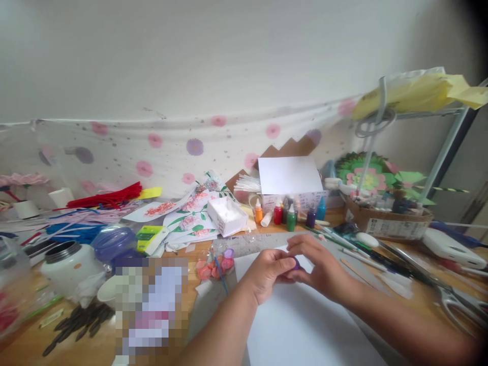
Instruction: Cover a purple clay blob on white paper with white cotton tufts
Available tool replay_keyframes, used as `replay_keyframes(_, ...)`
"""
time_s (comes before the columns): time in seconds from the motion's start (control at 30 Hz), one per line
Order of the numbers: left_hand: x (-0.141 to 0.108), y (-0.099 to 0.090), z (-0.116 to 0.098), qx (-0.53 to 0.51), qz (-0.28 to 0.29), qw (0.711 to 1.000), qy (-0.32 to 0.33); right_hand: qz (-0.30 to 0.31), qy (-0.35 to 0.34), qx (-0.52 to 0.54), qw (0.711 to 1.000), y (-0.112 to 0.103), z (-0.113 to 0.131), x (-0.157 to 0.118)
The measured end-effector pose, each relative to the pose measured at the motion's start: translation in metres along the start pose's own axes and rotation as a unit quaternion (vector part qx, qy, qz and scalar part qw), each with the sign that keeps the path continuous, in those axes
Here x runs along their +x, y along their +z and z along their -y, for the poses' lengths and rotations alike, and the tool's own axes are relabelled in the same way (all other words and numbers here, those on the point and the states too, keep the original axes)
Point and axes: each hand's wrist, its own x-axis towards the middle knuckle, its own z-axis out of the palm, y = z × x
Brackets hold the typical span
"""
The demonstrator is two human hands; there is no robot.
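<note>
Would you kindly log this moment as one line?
left hand: holding small purple object | right hand: at same object | below hands: white paper

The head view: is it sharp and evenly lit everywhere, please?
Not everywhere. Head view, top: the wall is softly lit; head view, upper right: a corner goes black; head view, lower left: pixel blocks hide a patch; head view, centre: the purple thing at the left hand is too blurred to identify.

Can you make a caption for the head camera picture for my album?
The left hand pinches a small purple thing, the right hand curled close, above white paper, colourful bottles behind.
</note>
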Motion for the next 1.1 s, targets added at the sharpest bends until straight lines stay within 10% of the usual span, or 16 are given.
replay_keyframes(1.1,0.0011,-0.0006,0.0034,-0.005,0.017,1.000,0.005,0.020,0.044,0.047,0.998,0.0026,0.0053,-0.0009)
